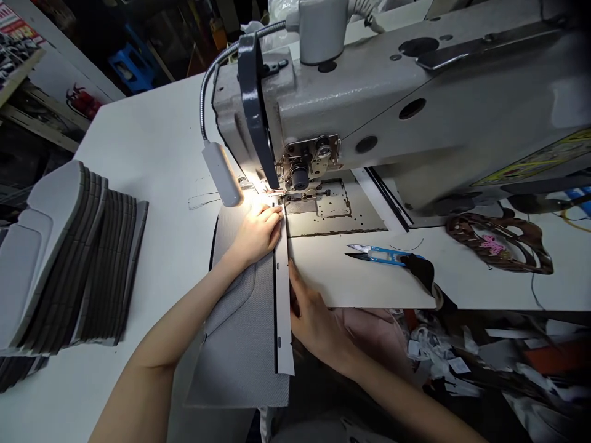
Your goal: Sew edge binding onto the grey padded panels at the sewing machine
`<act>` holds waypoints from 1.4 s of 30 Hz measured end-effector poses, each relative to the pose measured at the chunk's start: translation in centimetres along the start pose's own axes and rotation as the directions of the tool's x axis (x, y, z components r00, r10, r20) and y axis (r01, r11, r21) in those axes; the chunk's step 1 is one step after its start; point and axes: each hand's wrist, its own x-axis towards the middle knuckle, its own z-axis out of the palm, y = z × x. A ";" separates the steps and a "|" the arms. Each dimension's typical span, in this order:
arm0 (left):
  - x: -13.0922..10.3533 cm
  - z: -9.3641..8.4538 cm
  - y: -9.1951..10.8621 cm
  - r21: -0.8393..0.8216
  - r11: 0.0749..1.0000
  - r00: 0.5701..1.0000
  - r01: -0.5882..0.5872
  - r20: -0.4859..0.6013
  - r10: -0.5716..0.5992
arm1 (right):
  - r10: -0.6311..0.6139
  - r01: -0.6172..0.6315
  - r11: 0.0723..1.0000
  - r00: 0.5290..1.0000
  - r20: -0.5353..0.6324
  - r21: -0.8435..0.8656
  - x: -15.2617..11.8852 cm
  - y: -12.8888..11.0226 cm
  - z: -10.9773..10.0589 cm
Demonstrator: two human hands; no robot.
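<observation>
A grey fabric panel (244,332) lies on the white table under the sewing machine (300,175), its front part hanging past the table edge. Along its right edge runs a white strip (282,307) with small slots and a black border. My left hand (259,232) presses on the panel and strip just in front of the needle area, fingers bent together. Lower down, my right hand (311,311) is at the strip's right edge, index finger stretched along it and the thumb partly hidden. The machine's lamp (222,174) lights the needle area.
Stacked grey padded pieces (78,264) stand on the table (138,135) at left. Blue thread snips (385,255) and a brown hair clip (501,243) lie at right. Below the table's front edge are scraps (450,363). A blue stool (133,66) is behind.
</observation>
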 end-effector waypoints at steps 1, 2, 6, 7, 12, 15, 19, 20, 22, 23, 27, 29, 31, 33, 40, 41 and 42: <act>0.1 -0.1 0.0 0.002 1.000 1.000 0.000 -0.001 0.000 | 0.009 -0.009 1.000 1.000 0.003 -0.016 0.2 -0.1 -0.1; 0.1 -0.1 0.1 0.010 1.000 1.000 -0.002 0.000 0.002 | 0.021 -0.021 0.999 1.000 0.009 -0.037 0.5 -0.1 -0.1; -0.3 -0.6 1.0 0.065 0.998 0.999 -0.018 0.031 0.016 | 0.039 -0.037 0.994 0.999 0.011 -0.099 1.6 0.1 -0.2; -0.5 -0.6 1.2 0.069 0.997 0.999 -0.022 0.033 0.020 | 0.030 -0.030 0.994 1.000 -0.002 -0.103 1.8 0.2 -0.1; -0.2 -0.2 0.8 0.089 0.996 1.000 -0.018 -0.002 0.019 | 0.005 -0.011 0.990 0.999 -0.048 -0.139 3.0 0.6 0.0; 0.3 0.0 0.4 0.107 0.994 1.000 -0.008 0.003 0.008 | 0.023 -0.031 0.986 0.999 -0.048 -0.163 3.7 0.5 -0.3; -0.2 -0.3 1.1 0.083 0.996 1.000 0.015 0.014 -0.016 | 0.026 -0.037 0.989 0.997 -0.078 -0.144 4.6 0.3 -0.9; -0.5 -0.4 1.5 0.066 0.998 1.000 0.016 0.005 -0.016 | 0.016 -0.028 0.990 0.996 -0.089 -0.137 4.8 0.2 -1.0; -1.1 -0.4 2.0 0.022 1.000 1.000 0.017 -0.019 -0.017 | -0.014 -0.002 0.991 0.993 -0.117 -0.137 5.3 0.2 -1.2; -1.4 -0.4 2.1 0.003 1.000 0.999 0.020 -0.027 -0.020 | -0.026 0.008 0.990 0.991 -0.130 -0.141 5.5 0.2 -1.2; -1.2 -0.1 1.7 -0.002 0.999 0.999 0.033 -0.026 -0.034 | -0.048 0.016 0.983 0.984 -0.170 -0.182 6.0 0.1 -1.2; -0.7 0.1 1.2 0.014 0.999 0.999 0.033 -0.032 -0.033 | -0.043 0.012 0.981 0.986 -0.159 -0.191 5.5 0.1 -1.1; -0.2 0.3 0.7 0.023 0.999 0.999 0.030 -0.040 -0.029 | -0.011 -0.007 0.986 0.994 -0.108 -0.165 4.3 0.3 -1.0; 0.2 0.4 0.3 0.022 0.999 0.999 0.030 -0.042 -0.029 | 0.027 -0.029 0.995 0.999 -0.030 -0.098 2.9 0.5 -0.9; 0.7 0.4 0.1 0.083 0.995 0.998 0.061 -0.036 -0.058 | 0.065 -0.065 0.998 0.998 0.013 0.008 2.1 1.0 -1.0; 0.5 0.4 0.4 0.079 0.995 0.998 0.060 -0.036 -0.057 | 0.061 -0.061 0.998 0.998 -0.001 -0.011 2.5 1.0 -1.1; 0.3 0.3 0.6 0.075 0.996 0.998 0.058 -0.037 -0.055 | 0.057 -0.058 0.998 0.998 -0.015 -0.031 2.9 0.9 -1.3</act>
